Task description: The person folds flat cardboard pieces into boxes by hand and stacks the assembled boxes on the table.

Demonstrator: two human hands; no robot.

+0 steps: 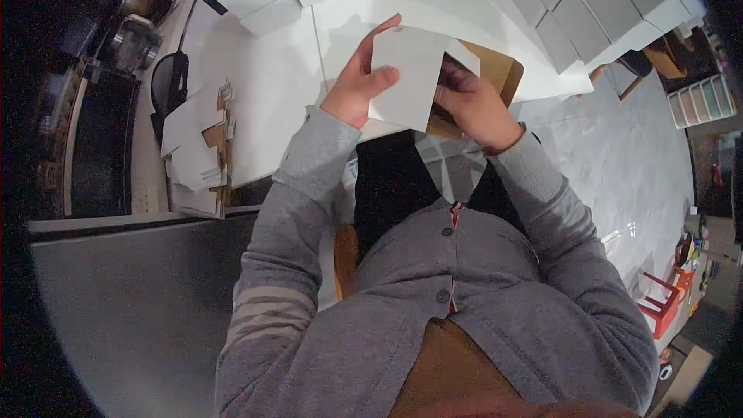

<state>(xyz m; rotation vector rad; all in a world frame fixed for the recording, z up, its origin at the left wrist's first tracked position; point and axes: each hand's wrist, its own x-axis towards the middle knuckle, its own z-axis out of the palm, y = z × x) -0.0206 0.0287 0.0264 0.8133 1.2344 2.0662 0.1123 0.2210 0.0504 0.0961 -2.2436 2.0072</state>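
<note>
We hold the white carton blank (408, 77) above the white table (271, 93), near the table's front edge. Our left hand (357, 85) pinches its left edge closed; our right hand (472, 104) is curled around the brown inner flap (499, 70). For clean folds, we press along the creases and keep panels square.

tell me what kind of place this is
Probably a small box-folding workstation: rows of assembled white cardboard boxes line the white table, a stack of flat unfolded box blanks lies left, and both hands hold one.
</note>
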